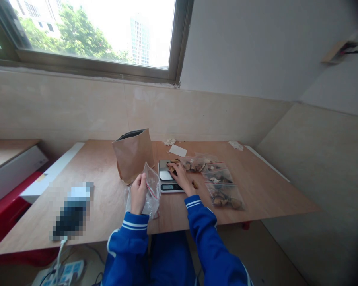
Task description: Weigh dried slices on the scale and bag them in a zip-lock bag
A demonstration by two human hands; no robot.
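Dried mushroom pieces (173, 163) sit on the platform of a kitchen scale (164, 174), partly hidden under the right hand (181, 177); exact kind is hard to confirm at this size; right fingers (173, 167) are slightly spread over the pile, tips on or among the pieces; cannot tell if they are gripping or only resting; scale readout too small to read; one loose piece (195, 184) lies on the wooden table (265, 190) just right of the scale; left hand (139, 194) is clenched, fingers curled around the edge of a clear zip bag (151, 194) with a red seal line, held upright just left of the scale; bag contents hard to make out through the glare; four filled zip bags (225, 196) lie right of the scale, overlapping in a loose column, and their contents look like the same pieces; brown paper bag (133, 155) stands open behind the left hand, inside dark, contents hidden; white card (178, 150) lies behind the scale; pixelated object (71, 210) on the left of the table is unreadable; its cable (59, 258) runs down past the table edge toward a power strip (62, 274), cut off by the frame; blue sleeves (131, 238) cover both forearms.
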